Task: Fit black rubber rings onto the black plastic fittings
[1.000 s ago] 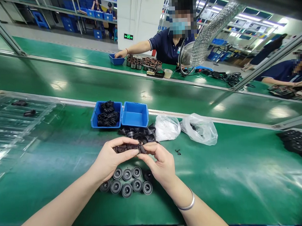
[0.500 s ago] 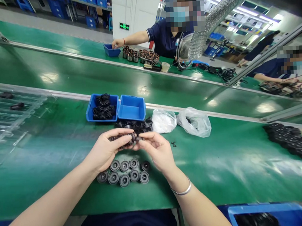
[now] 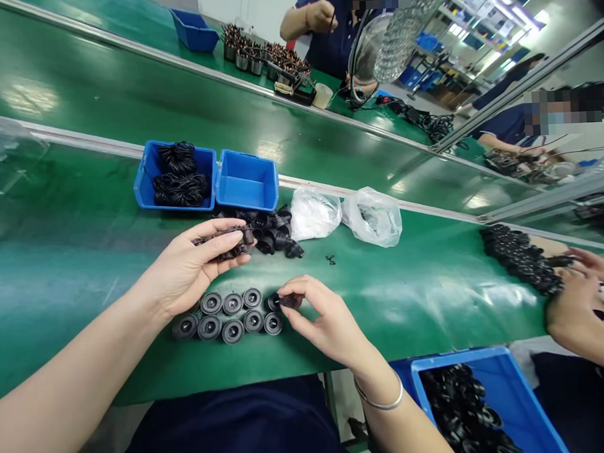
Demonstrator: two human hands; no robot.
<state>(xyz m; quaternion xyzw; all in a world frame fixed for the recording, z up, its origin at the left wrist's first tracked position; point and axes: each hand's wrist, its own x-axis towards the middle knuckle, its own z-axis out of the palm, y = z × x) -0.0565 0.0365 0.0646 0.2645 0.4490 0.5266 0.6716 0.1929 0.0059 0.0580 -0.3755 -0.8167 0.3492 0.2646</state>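
Hands have parted since the earlier view: the left hand (image 3: 194, 268) drew back toward the bins, and the right hand (image 3: 326, 315) dropped to the rows on the belt.

What's each one holding?

The left is half closed, its fingers curled around a clump of black rubber parts (image 3: 227, 242). The right has thumb and forefinger nearly shut on one black rubber grommet (image 3: 289, 300), at the end of the top row.

How much is laid out so far?

Eight other grommets (image 3: 233, 331) sit in two tight rows on the green conveyor belt (image 3: 416, 315) — the pinched one would make nine.

And what's left?

A loose heap of black rubber parts (image 3: 267, 231) lies beyond the rows, just below a blue bin (image 3: 143, 187) of black rings and a second blue bin (image 3: 247, 182). Further right, a co-worker's hands (image 3: 575, 288) work at another black heap (image 3: 521, 260).
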